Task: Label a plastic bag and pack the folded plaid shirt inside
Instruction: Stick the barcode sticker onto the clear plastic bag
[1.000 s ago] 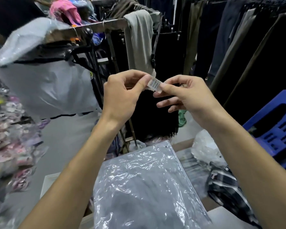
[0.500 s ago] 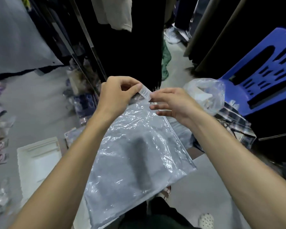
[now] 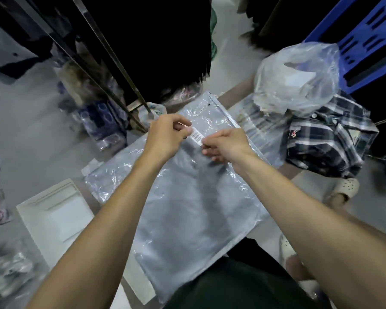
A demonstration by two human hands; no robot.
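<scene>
A clear plastic bag point(image 3: 187, 208) lies flat across my lap, its zip edge pointing away from me. Just above its upper part, both hands pinch a small white barcode label point(image 3: 197, 137). My left hand point(image 3: 167, 136) grips the label's upper left end between thumb and forefinger. The lower right end is held by my right hand point(image 3: 226, 144). Whether the label touches the bag I cannot tell. The folded plaid shirt point(image 3: 328, 139), dark blue and white checks, lies to the right on a low surface, outside the bag.
A crumpled clear bag point(image 3: 296, 76) sits on the plaid shirt's far edge. A blue plastic stool point(image 3: 366, 39) stands at the upper right. Dark clothes hang from a metal rack point(image 3: 112, 70) ahead. A white tray point(image 3: 54, 215) lies on the floor left.
My head has tilted down from the rack to the lap. Both hands, still pinching the label, have come down from chest height to just over the bag's upper part.
</scene>
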